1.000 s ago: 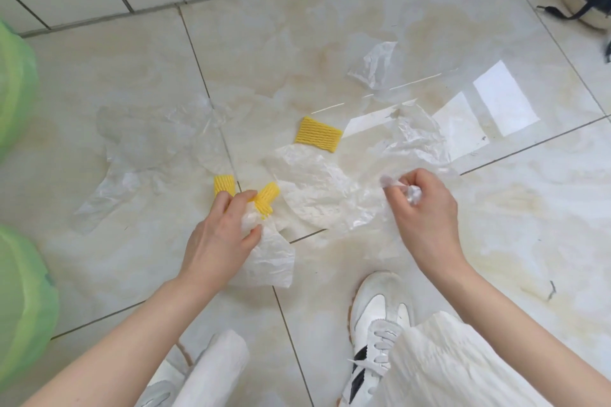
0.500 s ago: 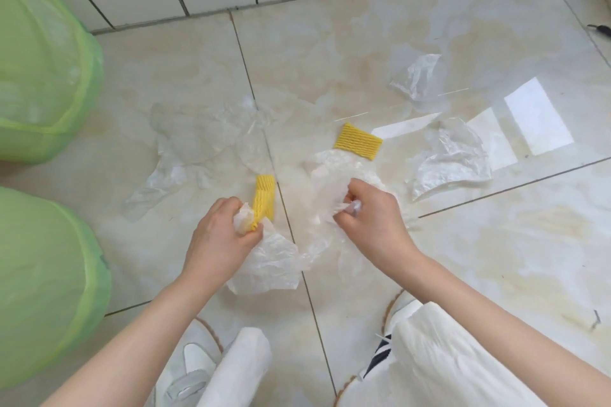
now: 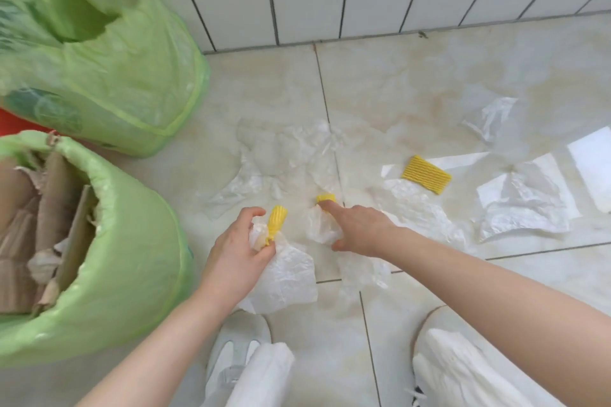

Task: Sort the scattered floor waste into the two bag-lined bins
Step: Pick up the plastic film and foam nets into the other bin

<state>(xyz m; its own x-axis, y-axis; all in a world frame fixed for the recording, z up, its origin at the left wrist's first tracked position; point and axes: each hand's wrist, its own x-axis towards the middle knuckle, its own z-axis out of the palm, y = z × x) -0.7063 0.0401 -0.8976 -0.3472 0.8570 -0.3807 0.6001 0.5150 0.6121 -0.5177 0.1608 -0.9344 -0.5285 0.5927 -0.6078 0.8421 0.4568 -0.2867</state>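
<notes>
Pale floor tiles [image 3: 413, 82] meet a white tiled wall; two green-lined bins [image 3: 139, 261] stand at your left, the nearer holding cardboard. Your left hand [image 3: 236, 258] grips crumpled plastic [image 3: 284, 277] and a yellow foam piece [image 3: 276, 220]. Your right hand [image 3: 358, 228] clutches more plastic, forefinger reaching to a second foam piece [image 3: 326, 197]. A third [image 3: 426, 174] lies farther right among loose wrappers [image 3: 522, 208].

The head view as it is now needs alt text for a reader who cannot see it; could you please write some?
Seen from above, the left hand grips crumpled clear plastic and a yellow foam net, while the right hand reaches for a second yellow piece on the tile floor. Two green-lined bins stand left; more plastic and another foam net lie right.
</notes>
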